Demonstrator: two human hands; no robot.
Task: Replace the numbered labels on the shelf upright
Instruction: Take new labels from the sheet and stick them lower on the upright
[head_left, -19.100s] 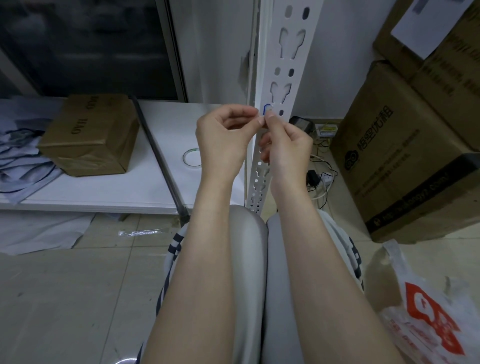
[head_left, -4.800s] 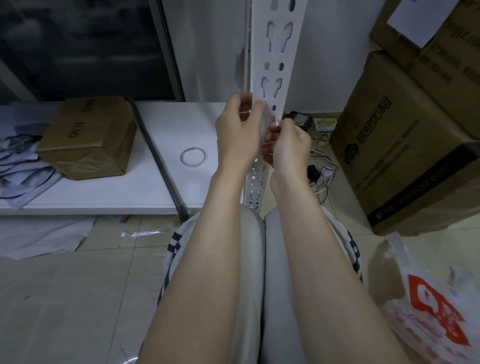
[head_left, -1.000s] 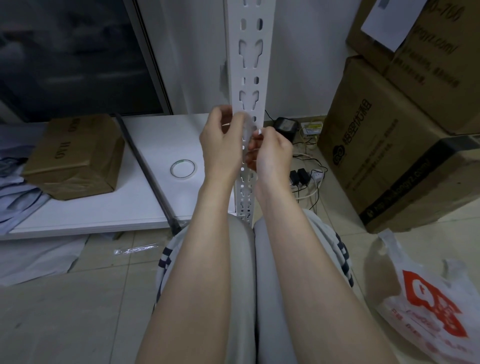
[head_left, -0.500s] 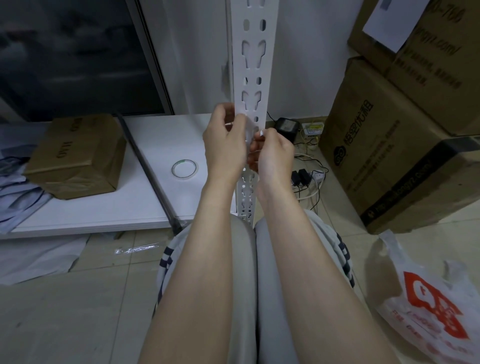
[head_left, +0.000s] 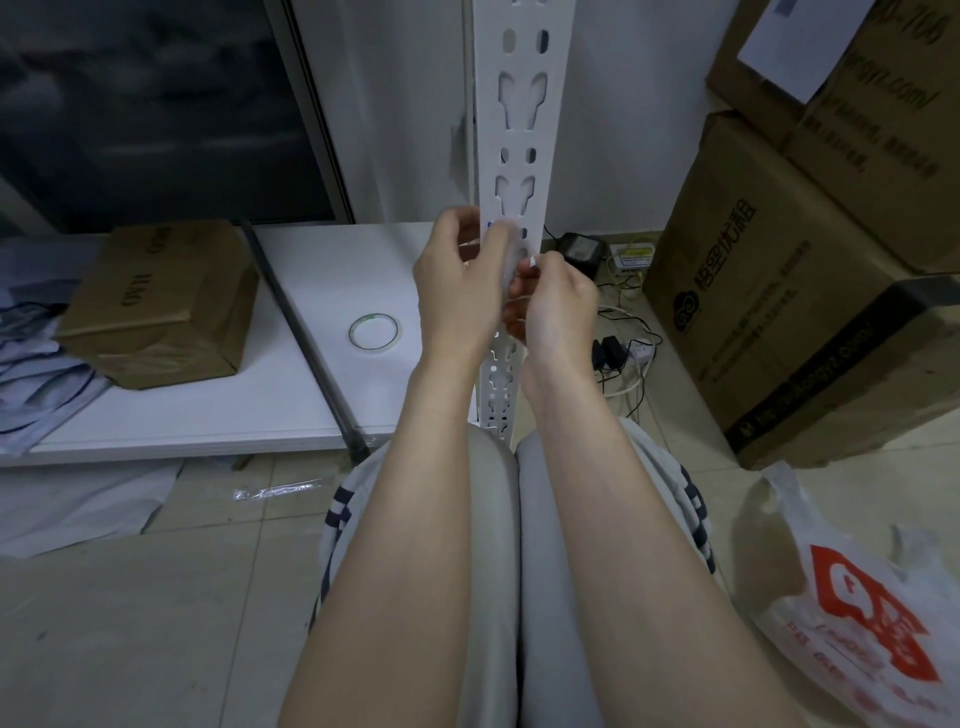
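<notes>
Dim storeroom, tiled floor, white shelf upright (head_left: 514, 130) at centre. Left hand (head_left: 454, 291) grip: fingers curled, pinching a label (head_left: 496, 224), blue-marked, against the upright's face. Right hand (head_left: 558, 306) pinches what looks like its lower end, probably pulling it flat. Tape roll (head_left: 375, 331) lies left on the shelf board (head_left: 311, 270), likely kept within reach.

A brown box (head_left: 156, 306) lies on the white surface (head_left: 208, 415) at left; big cartons (head_left: 779, 291) stand at right, a plastic bag (head_left: 857, 623) near them.
</notes>
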